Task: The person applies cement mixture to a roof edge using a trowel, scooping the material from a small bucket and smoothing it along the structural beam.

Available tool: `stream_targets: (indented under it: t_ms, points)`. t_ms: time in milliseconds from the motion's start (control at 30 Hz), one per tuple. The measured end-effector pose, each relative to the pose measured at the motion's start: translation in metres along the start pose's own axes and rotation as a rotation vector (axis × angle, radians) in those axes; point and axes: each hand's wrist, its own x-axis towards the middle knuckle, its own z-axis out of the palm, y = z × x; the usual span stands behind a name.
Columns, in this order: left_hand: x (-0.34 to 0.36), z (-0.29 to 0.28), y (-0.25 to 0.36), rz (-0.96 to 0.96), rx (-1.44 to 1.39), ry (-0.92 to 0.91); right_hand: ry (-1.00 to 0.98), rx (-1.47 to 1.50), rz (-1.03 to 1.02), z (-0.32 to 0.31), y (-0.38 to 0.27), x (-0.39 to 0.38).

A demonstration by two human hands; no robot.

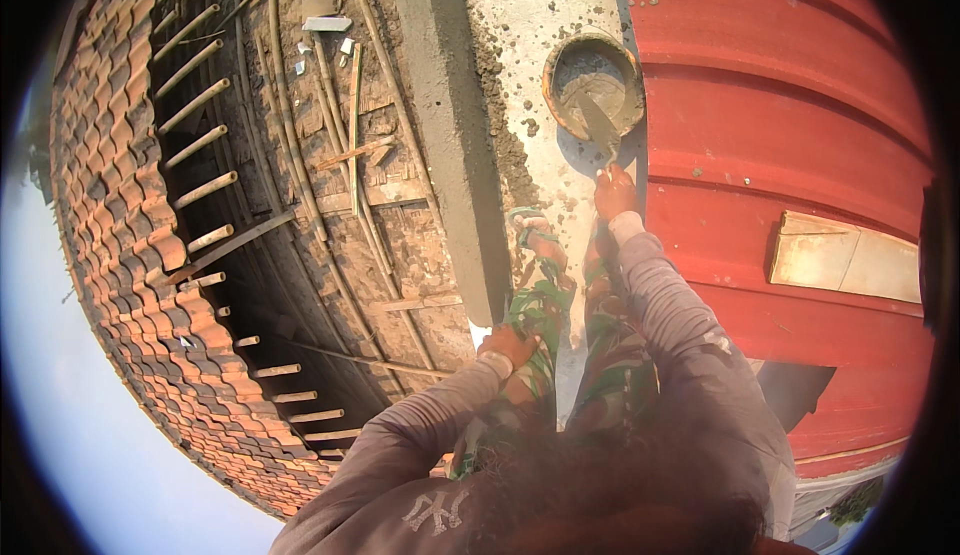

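My right hand [616, 195] is closed round the handle of a trowel [598, 123]. The trowel's pointed blade reaches into a round bowl [549, 90] with wet grey mortar [590, 77] in it. The bowl stands on the pale, mortar-spattered ledge ahead of my feet. My left hand [514, 346] lies over my camouflage-trousered leg near the knee, fingers resting on the cloth and nothing seen in them. Left of my legs runs a raised grey wall top [450, 125] with a smooth mortar face. Mortar crumbs [505, 115] lie along its foot.
On the right slopes a red metal roof [760, 85], with a pale board [840, 255] lying on it. To the left, lower down, are bamboo poles [285, 125], wood strips and rubble beside a tiled roof [120, 225] with protruding bamboo ends. The ledge under me is narrow.
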Motion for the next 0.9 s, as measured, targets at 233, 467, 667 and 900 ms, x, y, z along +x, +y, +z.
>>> stream_targets:
  t_ms: [233, 467, 667, 900]
  points:
    - [-0.087, -0.001, -0.006, 0.243, -0.025, 0.432, -0.011, -0.345, 0.167, 0.003, -0.005, 0.167]
    - [-0.078, -0.037, 0.008, 0.162, -0.032, 0.328, -0.205, 0.271, 0.289, 0.014, -0.017, 0.163]
    - [-0.076, -0.059, 0.011, 0.180, 0.069, 0.295, -0.211, 0.778, 0.266, -0.006, 0.004, 0.104]
    - [-0.080, -0.092, 0.015, 0.127, 0.137, 0.177, -0.235, 1.016, 0.143, -0.033, -0.083, 0.098]
